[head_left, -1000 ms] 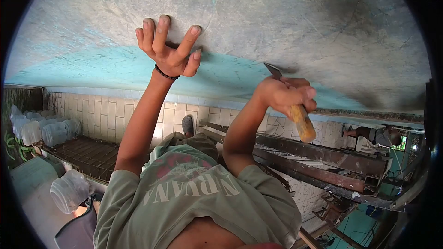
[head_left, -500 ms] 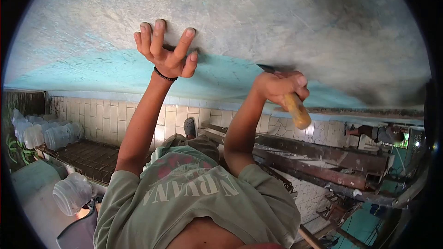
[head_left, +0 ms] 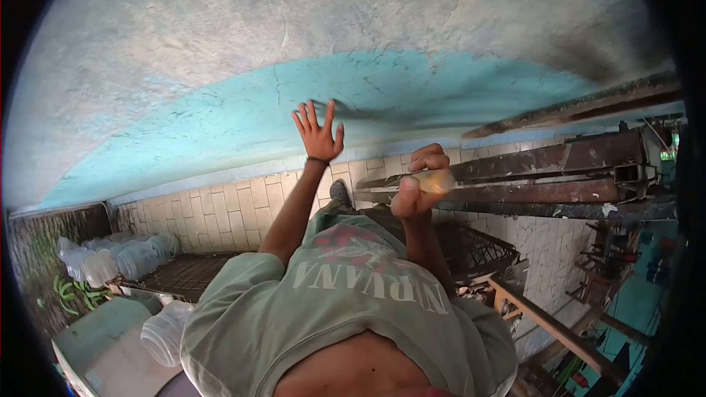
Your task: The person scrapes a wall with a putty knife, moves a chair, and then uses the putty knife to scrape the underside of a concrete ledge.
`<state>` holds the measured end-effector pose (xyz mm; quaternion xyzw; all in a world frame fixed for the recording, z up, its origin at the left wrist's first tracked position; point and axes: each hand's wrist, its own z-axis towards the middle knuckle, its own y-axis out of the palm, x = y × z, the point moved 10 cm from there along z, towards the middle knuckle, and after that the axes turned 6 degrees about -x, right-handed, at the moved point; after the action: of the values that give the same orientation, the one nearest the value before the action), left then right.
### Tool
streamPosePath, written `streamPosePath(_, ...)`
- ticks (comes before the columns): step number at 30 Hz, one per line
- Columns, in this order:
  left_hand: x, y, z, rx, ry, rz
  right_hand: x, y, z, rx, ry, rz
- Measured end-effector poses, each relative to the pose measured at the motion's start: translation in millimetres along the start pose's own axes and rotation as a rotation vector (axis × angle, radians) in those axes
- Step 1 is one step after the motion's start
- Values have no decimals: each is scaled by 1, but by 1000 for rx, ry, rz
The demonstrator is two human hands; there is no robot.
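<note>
My left hand point(head_left: 321, 140), with a dark beaded bracelet at the wrist, is spread with its fingers straight, at the turquoise lower part of the wall point(head_left: 243, 95). Whether its palm presses on the surface is hard to see. In my right hand point(head_left: 412, 198), closed fingers grip a scraper point(head_left: 435, 182) by its yellow handle. The handle's butt end points towards me, and the blade is hidden behind the hand. Above the turquoise band, the wall is grey and scuffed, with patchy traces of blue.
Long rusty metal beams point(head_left: 544, 169) lie to the right, close by my right arm. Clear plastic jars point(head_left: 118, 257) stand on the left beside a metal grate point(head_left: 184, 279). A wooden bar point(head_left: 551, 323) slants at lower right. Pale tiles point(head_left: 213, 213) cover the floor.
Both hands have come down from the grey area. My left hand is now at the turquoise band; my right hand has drawn back from the wall with the scraper. The view has shifted.
</note>
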<state>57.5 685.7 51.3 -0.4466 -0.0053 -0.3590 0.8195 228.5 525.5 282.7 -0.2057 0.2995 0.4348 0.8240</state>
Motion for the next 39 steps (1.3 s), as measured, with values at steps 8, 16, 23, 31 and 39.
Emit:
streamPosePath(8, 9, 105, -135, -847, -350, -408, 26, 10, -26, -474, 325, -265)
streamPosePath(16, 91, 13, -88, -733, -645, -425, -42, -37, 0, -607, 11, 25)
streamPosePath(23, 210, -90, -19, 116, -426, -1567, -75, -108, 11, -513, -195, 195)
streamPosePath(31, 311, -161, 2, 336, -405, -1881, -97, -180, 8, -402, -392, 267)
streamPosePath(39, 329, -190, 4, 92, -305, -1484, -95, -242, 18, -483, -402, 264)
